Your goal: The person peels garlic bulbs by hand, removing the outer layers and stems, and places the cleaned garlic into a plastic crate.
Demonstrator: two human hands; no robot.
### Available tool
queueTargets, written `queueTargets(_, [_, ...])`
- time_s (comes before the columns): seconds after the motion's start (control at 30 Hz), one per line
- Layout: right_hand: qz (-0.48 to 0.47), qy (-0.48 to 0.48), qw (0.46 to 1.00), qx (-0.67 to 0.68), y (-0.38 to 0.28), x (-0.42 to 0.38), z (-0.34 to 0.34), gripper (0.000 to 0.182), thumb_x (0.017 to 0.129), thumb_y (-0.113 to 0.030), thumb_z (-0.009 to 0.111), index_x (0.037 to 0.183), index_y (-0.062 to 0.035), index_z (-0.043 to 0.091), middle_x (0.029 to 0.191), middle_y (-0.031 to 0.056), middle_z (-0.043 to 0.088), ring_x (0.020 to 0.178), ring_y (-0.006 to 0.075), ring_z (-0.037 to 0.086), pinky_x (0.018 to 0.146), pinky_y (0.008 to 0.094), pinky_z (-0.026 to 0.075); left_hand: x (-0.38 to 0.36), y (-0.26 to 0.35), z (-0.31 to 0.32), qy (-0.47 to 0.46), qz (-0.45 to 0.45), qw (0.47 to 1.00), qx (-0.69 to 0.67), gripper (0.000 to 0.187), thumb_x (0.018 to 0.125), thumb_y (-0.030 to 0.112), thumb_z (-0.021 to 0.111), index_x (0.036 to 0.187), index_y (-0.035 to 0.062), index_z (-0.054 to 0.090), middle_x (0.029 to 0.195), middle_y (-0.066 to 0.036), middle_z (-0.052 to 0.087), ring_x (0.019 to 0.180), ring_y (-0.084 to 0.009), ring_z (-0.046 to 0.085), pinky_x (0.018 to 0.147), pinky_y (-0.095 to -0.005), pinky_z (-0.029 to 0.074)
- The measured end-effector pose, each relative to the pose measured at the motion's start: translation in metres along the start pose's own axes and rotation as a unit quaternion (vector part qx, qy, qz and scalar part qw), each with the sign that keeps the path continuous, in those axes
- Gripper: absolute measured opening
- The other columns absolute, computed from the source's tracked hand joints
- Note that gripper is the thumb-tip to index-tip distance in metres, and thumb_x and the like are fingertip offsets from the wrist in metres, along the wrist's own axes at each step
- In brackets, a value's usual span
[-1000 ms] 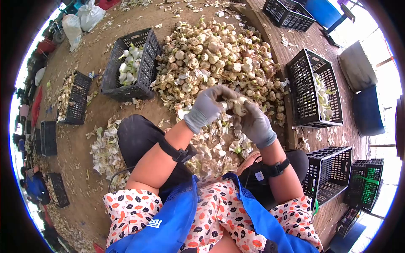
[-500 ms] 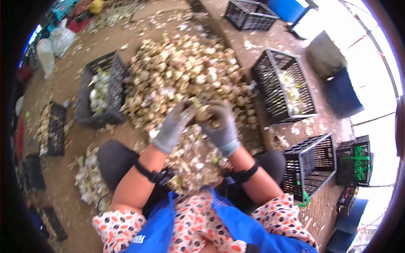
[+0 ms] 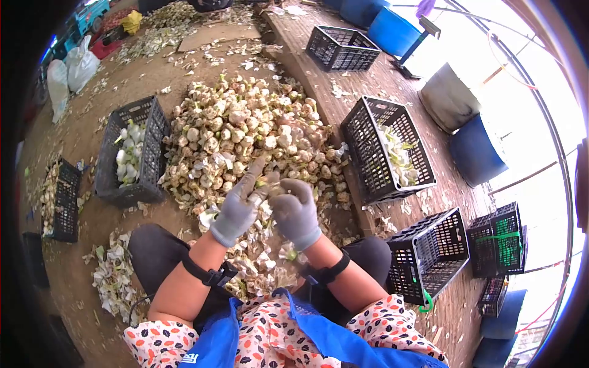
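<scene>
My left hand (image 3: 238, 208), in a grey work glove, has its index finger stretched forward and its thumb against a pale garlic bulb (image 3: 266, 183). My right hand (image 3: 296, 211), gloved the same way, curls its fingers round the other side of that bulb. The bulb is small, blurred and partly covered by the fingers. Beyond both hands lies a large heap of unpeeled garlic bulbs (image 3: 245, 126), some with green stem ends. Loose papery skins (image 3: 261, 251) cover the ground below my hands, between my knees.
A black crate (image 3: 161, 132) with whitish peeled garlic stands left of the heap; another crate (image 3: 354, 150) with peeled pieces stands right, on boards. More crates (image 3: 402, 251) and blue tubs (image 3: 475, 150) line the right side. A skin pile (image 3: 116, 279) lies beside my left knee.
The view has shifted, so the surroundings sit further left. My left index finger has straightened forward, and my right fingers have curled in more tightly by the bulb.
</scene>
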State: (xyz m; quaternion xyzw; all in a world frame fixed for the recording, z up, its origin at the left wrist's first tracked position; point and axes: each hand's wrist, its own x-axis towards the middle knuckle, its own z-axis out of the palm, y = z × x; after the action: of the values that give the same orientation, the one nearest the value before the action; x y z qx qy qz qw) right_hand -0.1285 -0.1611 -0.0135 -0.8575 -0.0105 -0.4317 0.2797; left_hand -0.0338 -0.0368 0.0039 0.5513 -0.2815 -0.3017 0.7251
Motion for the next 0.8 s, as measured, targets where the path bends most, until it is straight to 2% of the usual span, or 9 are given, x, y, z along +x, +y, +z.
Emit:
queueTargets(0.07, [0.022,0.03,0.999,-0.039,-0.002,0.004,-0.001,0.032,0.06,0.004,0.065,0.086,-0.0095,0.054,0.107,0.0161,0.052,0.094,0.0333,0.055,0.079,0.0392,0.048,-0.004,-0.005,-0.003,-0.032,0.094,0.993,0.07,0.061,0.087,-0.012,0.039,0.144,0.0037,0.024,0.135,-0.01,0.046,0.116,-0.0153,0.051,0.097,-0.0265,0.042])
queueTargets(0.1, [0.035,0.031,0.999,-0.015,-0.004,0.003,-0.004,0.032,0.06,0.004,0.065,0.087,-0.0096,0.054,0.107,0.0162,0.052,0.095,0.0334,0.054,0.08,0.0393,0.048,-0.005,-0.005,0.0,-0.041,0.08,0.996,0.017,0.07,0.08,-0.018,0.034,0.145,0.004,0.022,0.138,-0.009,0.043,0.119,-0.0152,0.048,0.098,-0.0264,0.04])
queueTargets(0.13, [0.045,0.033,0.998,0.006,-0.003,0.003,-0.006,0.033,0.06,0.005,0.065,0.088,-0.0097,0.054,0.107,0.0164,0.052,0.095,0.0336,0.054,0.08,0.0393,0.048,-0.006,-0.003,0.006,-0.013,0.034,0.993,-0.116,0.066,0.082,-0.015,0.038,0.144,0.0035,0.024,0.136,-0.007,0.044,0.115,-0.0144,0.05,0.097,-0.0256,0.04])
queueTargets(0.27, [0.011,0.029,0.999,-0.009,-0.003,0.0,-0.003,0.035,0.059,0.004,0.064,0.088,-0.0117,0.055,0.107,0.0152,0.052,0.096,0.0348,0.054,0.08,0.0415,0.047,-0.006,0.007,0.004,0.013,-0.066,0.976,-0.207,0.05,0.087,-0.006,0.05,0.136,0.0017,0.04,0.11,-0.002,0.056,0.096,-0.008,0.055,0.087,-0.0221,0.045])
queueTargets(0.47, [-0.092,0.012,0.993,-0.067,-0.009,0.007,-0.006,0.034,0.058,0.006,0.062,0.086,-0.0133,0.056,0.105,0.0121,0.052,0.097,0.0342,0.054,0.08,0.0417,0.046,-0.009,0.005,0.009,0.068,-0.089,0.974,-0.196,0.042,0.088,-0.004,0.05,0.13,0.0008,0.047,0.114,-0.004,0.058,0.096,-0.0096,0.058,0.085,-0.0239,0.048])
queueTargets(0.6, [-0.1,0.007,0.992,-0.078,-0.007,0.003,-0.002,0.034,0.057,0.006,0.063,0.085,-0.0126,0.056,0.105,0.0128,0.052,0.097,0.0332,0.054,0.081,0.0417,0.046,-0.011,-0.007,0.008,0.088,-0.047,0.972,-0.212,0.037,0.088,-0.003,0.051,0.125,-0.001,0.051,0.11,-0.007,0.062,0.097,-0.0125,0.06,0.086,-0.0256,0.05])
queueTargets(0.67, [0.037,0.006,0.996,0.075,-0.005,-0.002,0.004,0.038,0.056,0.007,0.065,0.088,-0.012,0.056,0.107,0.0141,0.051,0.095,0.0327,0.054,0.082,0.041,0.046,-0.011,-0.009,0.008,0.112,-0.028,0.978,-0.172,0.033,0.087,-0.003,0.051,0.12,-0.0017,0.055,0.107,-0.008,0.063,0.093,-0.0138,0.062,0.084,-0.027,0.052])
queueTargets(0.73, [0.077,-0.009,0.992,0.103,-0.003,-0.004,0.001,0.042,0.057,0.007,0.067,0.093,-0.011,0.055,0.11,0.0148,0.05,0.096,0.0305,0.053,0.085,0.0377,0.045,-0.011,-0.006,0.005,0.123,-0.02,0.977,-0.171,0.029,0.086,-0.003,0.051,0.114,-0.0025,0.058,0.105,-0.008,0.064,0.09,-0.0145,0.064,0.081,-0.0277,0.054])
queueTargets(0.8, [0.154,-0.016,0.952,0.265,0.002,-0.002,0.001,0.043,0.06,0.007,0.069,0.096,-0.0092,0.053,0.112,0.0138,0.049,0.101,0.0267,0.052,0.088,0.0337,0.044,-0.012,-0.001,0.003,0.114,-0.05,0.982,-0.144,0.027,0.086,-0.005,0.05,0.111,-0.0031,0.06,0.103,-0.009,0.065,0.089,-0.0147,0.064,0.08,-0.0273,0.054])
